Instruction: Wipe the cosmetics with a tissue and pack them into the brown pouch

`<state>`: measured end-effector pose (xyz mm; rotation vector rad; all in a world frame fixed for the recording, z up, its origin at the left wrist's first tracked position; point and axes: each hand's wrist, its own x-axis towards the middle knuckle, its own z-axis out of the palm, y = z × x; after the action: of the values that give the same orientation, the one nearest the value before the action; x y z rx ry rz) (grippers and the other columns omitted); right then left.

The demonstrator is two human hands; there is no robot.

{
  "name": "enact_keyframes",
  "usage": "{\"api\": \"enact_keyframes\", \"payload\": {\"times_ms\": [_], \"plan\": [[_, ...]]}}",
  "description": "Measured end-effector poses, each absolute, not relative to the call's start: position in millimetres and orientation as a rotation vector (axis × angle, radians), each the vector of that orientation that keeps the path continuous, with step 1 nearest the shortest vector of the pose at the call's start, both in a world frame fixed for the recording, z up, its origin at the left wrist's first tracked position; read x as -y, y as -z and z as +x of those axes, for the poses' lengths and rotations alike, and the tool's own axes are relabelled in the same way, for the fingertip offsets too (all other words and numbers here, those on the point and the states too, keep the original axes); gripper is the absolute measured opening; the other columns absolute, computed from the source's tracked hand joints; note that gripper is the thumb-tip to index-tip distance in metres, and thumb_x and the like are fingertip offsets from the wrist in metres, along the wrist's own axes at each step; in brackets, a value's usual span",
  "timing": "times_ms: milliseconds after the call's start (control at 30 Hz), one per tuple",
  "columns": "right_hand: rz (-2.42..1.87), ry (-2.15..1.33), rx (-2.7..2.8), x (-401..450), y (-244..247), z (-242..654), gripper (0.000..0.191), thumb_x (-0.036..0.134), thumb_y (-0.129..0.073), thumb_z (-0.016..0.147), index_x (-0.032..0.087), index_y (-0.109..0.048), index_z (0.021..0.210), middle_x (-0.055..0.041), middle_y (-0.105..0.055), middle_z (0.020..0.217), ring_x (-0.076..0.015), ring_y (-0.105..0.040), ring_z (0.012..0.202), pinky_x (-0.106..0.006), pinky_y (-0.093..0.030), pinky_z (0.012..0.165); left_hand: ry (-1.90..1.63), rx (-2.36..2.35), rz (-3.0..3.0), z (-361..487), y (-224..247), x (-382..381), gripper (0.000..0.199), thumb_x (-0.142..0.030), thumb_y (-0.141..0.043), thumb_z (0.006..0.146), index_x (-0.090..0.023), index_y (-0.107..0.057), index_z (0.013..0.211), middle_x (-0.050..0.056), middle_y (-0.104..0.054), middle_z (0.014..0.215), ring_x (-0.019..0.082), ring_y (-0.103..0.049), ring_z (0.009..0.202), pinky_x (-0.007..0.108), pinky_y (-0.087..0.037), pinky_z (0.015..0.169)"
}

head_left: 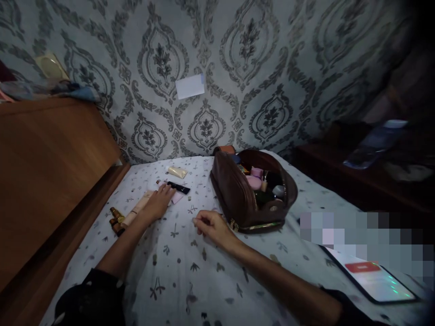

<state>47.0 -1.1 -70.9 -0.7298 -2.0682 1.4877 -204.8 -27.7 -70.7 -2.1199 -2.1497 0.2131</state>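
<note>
My left hand [159, 201] lies over the small tubes at the left, its fingers touching or just above a black tube [180, 187] and a pink tube [176, 197]. Under and beside its wrist is a long beige packet [137, 209]. Small amber bottles [116, 215] lie left of that. A cream tube [177, 171] rests further back. My right hand [210, 226] is closed in a loose curl above the sheet, in front of the bag; nothing shows clearly between its fingers. The brown bag [234, 190] stands open, with pink and other cosmetics [254, 181] inside.
A patterned white sheet [176, 271] covers the surface. A lit phone [370, 276] lies at the right. Wooden furniture [50, 172] borders the left, and a patterned wall stands behind. A clear bottle [375, 142] is at the far right.
</note>
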Motion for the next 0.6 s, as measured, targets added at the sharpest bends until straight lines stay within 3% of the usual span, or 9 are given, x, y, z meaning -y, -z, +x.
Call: {"api": "enact_keyframes", "payload": {"times_ms": [133, 367, 500, 600], "plan": [[-0.785, -1.433, 2.031, 13.8, 87.1, 44.6, 0.020, 0.022, -0.052, 0.084, 0.019, -0.052, 0.064, 0.0025, -0.054, 0.057, -0.0125, -0.049, 0.056, -0.023, -0.036, 0.054, -0.252, 2.063, -2.214, -208.1, 65.1, 25.3, 0.064, 0.003, -0.037, 0.083, -0.018, -0.040, 0.143, 0.015, -0.039, 0.153, 0.030, -0.029, 0.144, 0.050, -0.039, 0.107], [-0.776, -1.107, 2.191, 21.7, 94.7, 54.8, 0.014, 0.020, -0.056, 0.084, 0.018, -0.058, 0.070, 0.0047, -0.050, 0.059, -0.0121, -0.048, 0.058, -0.023, -0.036, 0.058, -0.321, 1.952, -2.294, -203.9, 47.2, 18.7, 0.046, -0.004, -0.049, 0.080, -0.017, -0.056, 0.124, 0.016, -0.058, 0.123, 0.034, -0.047, 0.124, 0.053, -0.041, 0.099], [-0.821, -1.032, 2.165, 21.1, 97.8, 56.8, 0.004, 0.016, -0.058, 0.083, 0.018, -0.062, 0.084, 0.0001, -0.060, 0.077, -0.0146, -0.055, 0.072, -0.025, -0.043, 0.069, -0.324, 1.881, -2.362, -186.4, 48.9, 30.4, 0.041, -0.008, -0.053, 0.080, -0.017, -0.058, 0.120, 0.015, -0.059, 0.117, 0.032, -0.051, 0.115, 0.047, -0.046, 0.093], [-0.820, -0.957, 2.110, 21.5, 99.5, 57.5, 0.017, 0.019, -0.061, 0.085, 0.018, -0.062, 0.102, -0.0058, -0.062, 0.099, -0.0182, -0.057, 0.089, -0.030, -0.046, 0.084, -0.229, 1.753, -2.456, -160.0, 56.0, 50.1, 0.043, -0.005, -0.051, 0.080, -0.016, -0.056, 0.122, 0.012, -0.060, 0.113, 0.029, -0.051, 0.109, 0.042, -0.046, 0.090]]}}
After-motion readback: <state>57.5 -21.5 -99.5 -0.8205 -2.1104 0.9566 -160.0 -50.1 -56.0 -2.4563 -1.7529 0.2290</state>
